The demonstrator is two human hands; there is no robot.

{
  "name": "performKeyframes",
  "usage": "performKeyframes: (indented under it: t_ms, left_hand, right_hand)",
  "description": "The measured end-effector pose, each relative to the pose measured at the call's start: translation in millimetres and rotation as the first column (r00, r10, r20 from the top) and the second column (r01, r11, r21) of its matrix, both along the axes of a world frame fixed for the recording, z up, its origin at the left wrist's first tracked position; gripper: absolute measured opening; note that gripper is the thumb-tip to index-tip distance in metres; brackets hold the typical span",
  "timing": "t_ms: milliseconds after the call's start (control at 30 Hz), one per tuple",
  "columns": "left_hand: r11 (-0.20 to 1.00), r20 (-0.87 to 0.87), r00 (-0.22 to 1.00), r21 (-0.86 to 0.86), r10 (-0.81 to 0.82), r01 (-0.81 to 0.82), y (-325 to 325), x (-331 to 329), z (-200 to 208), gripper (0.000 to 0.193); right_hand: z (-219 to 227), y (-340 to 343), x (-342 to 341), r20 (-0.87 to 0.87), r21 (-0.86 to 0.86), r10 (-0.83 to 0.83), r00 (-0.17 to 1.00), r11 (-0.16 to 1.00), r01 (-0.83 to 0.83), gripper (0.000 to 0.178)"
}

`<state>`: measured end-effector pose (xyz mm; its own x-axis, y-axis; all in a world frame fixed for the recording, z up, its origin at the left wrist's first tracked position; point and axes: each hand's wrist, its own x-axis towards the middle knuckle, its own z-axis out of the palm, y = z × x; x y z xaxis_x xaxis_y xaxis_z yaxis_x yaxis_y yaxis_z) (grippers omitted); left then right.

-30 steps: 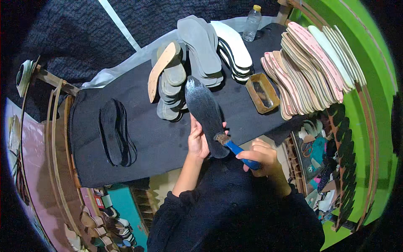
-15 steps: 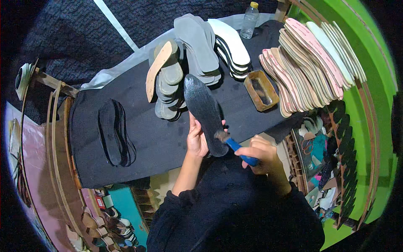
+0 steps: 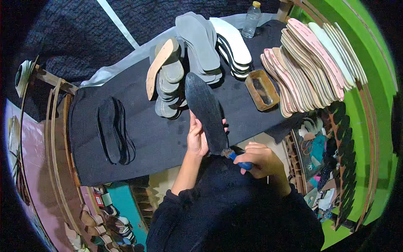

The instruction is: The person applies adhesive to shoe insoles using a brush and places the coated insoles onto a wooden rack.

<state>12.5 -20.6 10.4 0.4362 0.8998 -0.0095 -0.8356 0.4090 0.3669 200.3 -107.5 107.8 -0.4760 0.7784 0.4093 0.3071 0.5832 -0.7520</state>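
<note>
In my left hand (image 3: 197,136) lies a black shoe insole (image 3: 205,111), gripped from beneath with the fingertips showing at its right edge. My right hand (image 3: 258,158) is closed round the blue handle of a brush (image 3: 232,155). The brush's brown, worn head touches the heel end of the insole, close to my dark clothing. Beyond the insole's toe end stand stacks of grey soles (image 3: 197,40) and grey heeled soles (image 3: 170,73) with a tan one leaning on them. A small brown rectangular tub (image 3: 262,90) sits to the right, dark inside.
Several black insoles (image 3: 111,130) lie stacked at the left of the black-covered table (image 3: 151,143). White-topped soles (image 3: 233,40) and a clear bottle (image 3: 251,21) stand at the back. Rows of pink and beige soles (image 3: 302,67) fill the right. Below are shelves with scraps (image 3: 319,168).
The brush has moved down along the insole to its heel end, my right hand shifting slightly down with it. My left hand keeps hold of the insole in nearly the same place.
</note>
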Motion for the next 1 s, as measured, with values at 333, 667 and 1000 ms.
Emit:
performKeyframes:
  t_ms: [333, 667, 1000]
  left_hand:
    - [1.0, -0.045, 0.999, -0.002, 0.005, -0.005, -0.6, 1.3, 1.9, 0.055]
    - [0.999, 0.0, 1.0, -0.03, 0.026, -0.026, 0.0, 1.7, 0.2, 0.053]
    - [0.999, -0.025, 0.999, -0.026, 0.031, -0.032, 1.1, 1.0, 0.2, 0.05]
  right_hand:
    - [3.8, 1.7, 1.2, 0.002, 0.052, -0.09, 0.996, 0.995, 0.09, 0.027]
    - [0.7, 2.1, 5.2, -0.114, 0.073, -0.15, 0.982, 0.985, 0.159, 0.027]
    - [7.1, 1.4, 6.8, -0.044, 0.064, -0.189, 0.981, 0.979, 0.192, 0.031]
